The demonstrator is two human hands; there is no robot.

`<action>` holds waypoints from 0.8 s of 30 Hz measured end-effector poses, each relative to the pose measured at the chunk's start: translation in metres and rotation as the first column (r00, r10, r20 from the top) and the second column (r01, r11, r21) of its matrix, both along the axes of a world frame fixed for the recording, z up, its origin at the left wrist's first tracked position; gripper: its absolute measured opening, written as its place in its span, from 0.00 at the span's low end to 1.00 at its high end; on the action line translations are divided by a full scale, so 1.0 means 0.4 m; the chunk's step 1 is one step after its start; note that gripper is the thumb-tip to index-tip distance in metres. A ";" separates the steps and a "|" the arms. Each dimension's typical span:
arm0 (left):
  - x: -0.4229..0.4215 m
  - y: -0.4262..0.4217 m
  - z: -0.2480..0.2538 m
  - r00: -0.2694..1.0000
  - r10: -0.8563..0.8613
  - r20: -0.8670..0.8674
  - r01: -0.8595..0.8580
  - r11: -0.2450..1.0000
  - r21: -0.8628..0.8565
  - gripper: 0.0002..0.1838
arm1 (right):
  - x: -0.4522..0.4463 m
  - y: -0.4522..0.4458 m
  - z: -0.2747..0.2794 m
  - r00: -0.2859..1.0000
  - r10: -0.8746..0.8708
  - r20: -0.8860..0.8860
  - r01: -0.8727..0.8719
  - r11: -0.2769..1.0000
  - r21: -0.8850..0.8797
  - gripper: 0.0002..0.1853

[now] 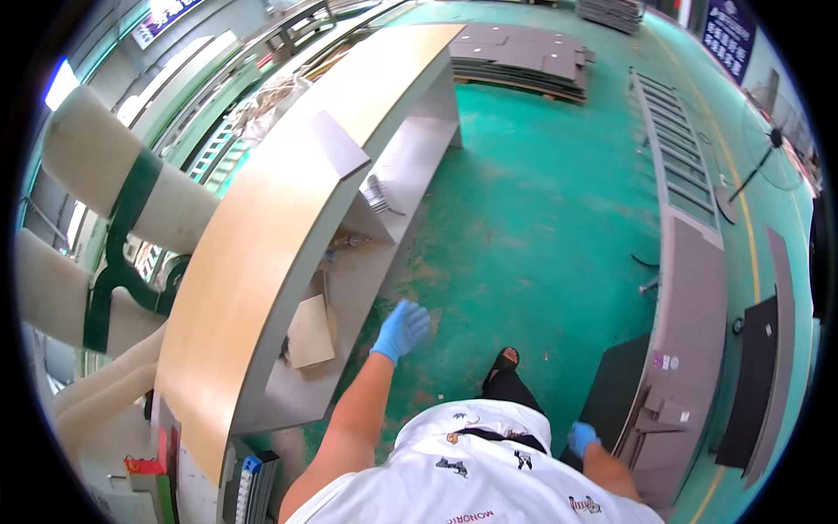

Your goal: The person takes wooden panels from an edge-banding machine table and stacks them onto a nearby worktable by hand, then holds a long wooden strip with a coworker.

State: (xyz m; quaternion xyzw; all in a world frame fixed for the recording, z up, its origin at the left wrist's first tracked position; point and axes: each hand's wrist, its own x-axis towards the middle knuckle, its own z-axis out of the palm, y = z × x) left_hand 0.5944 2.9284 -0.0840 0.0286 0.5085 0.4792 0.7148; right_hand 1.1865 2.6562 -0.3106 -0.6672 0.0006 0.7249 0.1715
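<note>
My left hand (402,331), in a blue glove, is held out over the green floor just right of the long wood-topped bench (253,227). Its fingers are extended and nothing is in them. Low at the right, my right hand (582,438), also blue-gloved, hangs beside a dark panel (615,389) that leans near the roller table. How its fingers are held is too small to tell, and whether it touches the panel is unclear. A grey board piece (336,148) lies across the bench top, and a beige board (311,334) rests on the shelf below.
A roller conveyor (676,144) runs along the right, with brown panels (690,323) at its near end. Stacked panels (524,57) stand ahead. A stand fan (774,138) and dark boards (752,384) are farther right. Large pale ducts (96,144) rise at the left.
</note>
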 end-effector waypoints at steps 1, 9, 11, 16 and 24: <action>-0.042 0.042 0.019 0.998 0.067 0.004 -0.067 0.996 0.057 0.38 | -0.043 0.147 0.095 0.979 0.048 0.198 -0.037 0.998 -0.058 0.09; -0.212 0.449 0.236 0.954 0.300 -0.001 -0.290 0.922 0.258 0.41 | -0.323 1.027 0.337 0.931 0.131 0.341 -0.295 0.819 0.492 0.13; -0.258 0.573 0.237 0.943 0.326 0.068 -0.331 0.900 0.284 0.39 | -0.383 1.147 0.322 0.959 0.217 0.182 -0.283 0.752 0.596 0.19; -0.371 0.832 0.148 0.826 0.441 0.350 -0.537 0.804 0.255 0.30 | -0.597 1.146 0.505 0.937 0.139 0.321 -0.327 0.675 0.662 0.23; -0.153 0.824 0.120 0.908 0.088 0.410 -0.260 0.885 0.385 0.29 | -0.608 0.689 0.501 0.708 0.425 0.563 -0.540 0.840 0.046 0.18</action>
